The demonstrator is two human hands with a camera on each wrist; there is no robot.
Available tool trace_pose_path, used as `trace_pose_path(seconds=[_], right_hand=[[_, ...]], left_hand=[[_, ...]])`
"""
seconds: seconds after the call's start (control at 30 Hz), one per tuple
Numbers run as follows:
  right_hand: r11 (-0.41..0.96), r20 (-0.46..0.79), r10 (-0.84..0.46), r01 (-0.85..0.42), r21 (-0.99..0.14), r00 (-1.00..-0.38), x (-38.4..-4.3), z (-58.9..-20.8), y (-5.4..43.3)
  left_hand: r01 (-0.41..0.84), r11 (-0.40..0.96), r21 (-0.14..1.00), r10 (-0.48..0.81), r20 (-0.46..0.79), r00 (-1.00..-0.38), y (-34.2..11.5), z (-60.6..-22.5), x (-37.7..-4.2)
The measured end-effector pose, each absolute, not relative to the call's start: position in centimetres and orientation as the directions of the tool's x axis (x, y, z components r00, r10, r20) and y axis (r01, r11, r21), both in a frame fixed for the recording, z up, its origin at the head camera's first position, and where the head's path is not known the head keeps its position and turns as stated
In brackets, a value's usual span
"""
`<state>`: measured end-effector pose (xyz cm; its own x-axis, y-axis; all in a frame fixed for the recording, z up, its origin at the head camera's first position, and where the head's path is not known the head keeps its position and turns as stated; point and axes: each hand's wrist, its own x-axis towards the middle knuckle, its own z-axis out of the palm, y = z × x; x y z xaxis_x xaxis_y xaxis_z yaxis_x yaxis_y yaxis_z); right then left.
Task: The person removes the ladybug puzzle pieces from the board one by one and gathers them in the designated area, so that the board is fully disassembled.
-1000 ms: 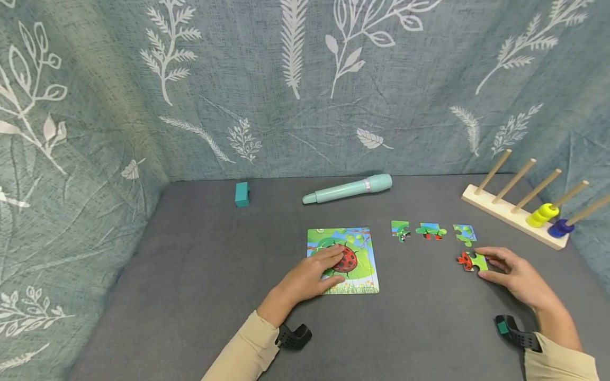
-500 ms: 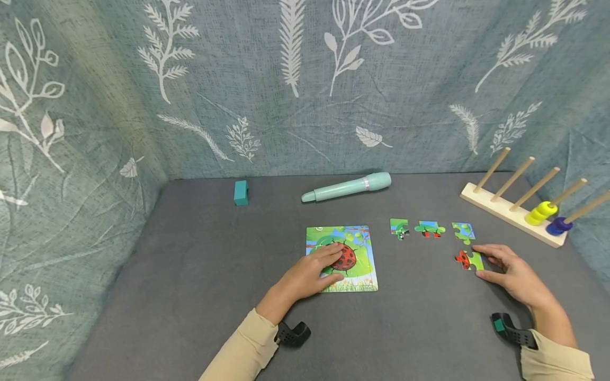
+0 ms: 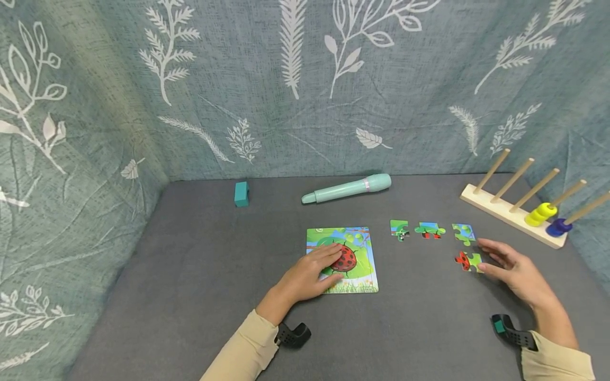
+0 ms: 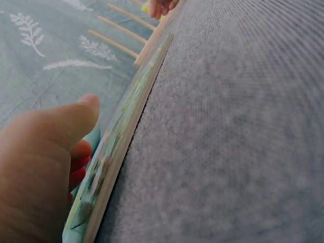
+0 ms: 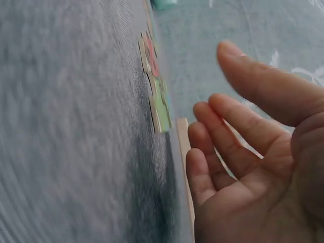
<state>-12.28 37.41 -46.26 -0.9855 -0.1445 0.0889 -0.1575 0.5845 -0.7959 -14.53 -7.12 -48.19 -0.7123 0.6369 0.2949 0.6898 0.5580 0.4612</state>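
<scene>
Fingers spread, right hand [image 3: 517, 272] seems just off piece [image 3: 469, 263]; left hand [image 3: 307, 272], fingers together, overlaps puzzle [image 3: 347, 259] edge.

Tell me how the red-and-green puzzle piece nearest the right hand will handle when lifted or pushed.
The puzzle piece is probably stiff: the right wrist view shows a flat, board-like edge. It's likely light, being small beside the right hand. Lying flat on the grey surface, it should slide rather than roll or tip.
</scene>
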Motion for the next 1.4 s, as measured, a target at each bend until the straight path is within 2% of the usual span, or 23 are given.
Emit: trace_pose_path(seconds=[0.27, 0.5, 0.8, 1.07, 1.23, 1.4], right_hand=[[0.580, 0.084, -0.197, -0.185, -0.794, -0.977, -12.3, -45.1, 33.8], [0.513, 0.156, -0.297, -0.296, -0.806, -0.942, -13.4, -44.7, 28.8], [0.477, 0.065, -0.424, -0.284, -0.832, -0.903, -14.6, -45.1, 21.4], [0.407, 0.072, -0.516, -0.318, -0.856, -0.853, -15.5, -45.4, 16.9], [0.443, 0.039, -0.513, -0.303, -0.844, -0.858, -16.2, -45.7, 15.2], [0.530, 0.047, -0.497, -0.346, -0.774, -0.866, -16.4, -46.3, 14.4]], left_hand=[[0.666, 0.578, 0.472, 0.619, 0.280, -0.734, -7.8, -48.4, -14.0], [0.657, 0.585, 0.475, 0.612, 0.274, -0.742, -8.4, -48.7, -14.1], [0.645, 0.587, 0.490, 0.610, 0.256, -0.750, -8.8, -48.9, -14.4], [0.638, 0.574, 0.514, 0.605, 0.259, -0.753, -8.7, -48.8, -14.5], [0.642, 0.577, 0.505, 0.607, 0.261, -0.751, -8.7, -48.7, -14.7], [0.648, 0.584, 0.490, 0.606, 0.268, -0.749, -8.8, -48.5, -14.9]])
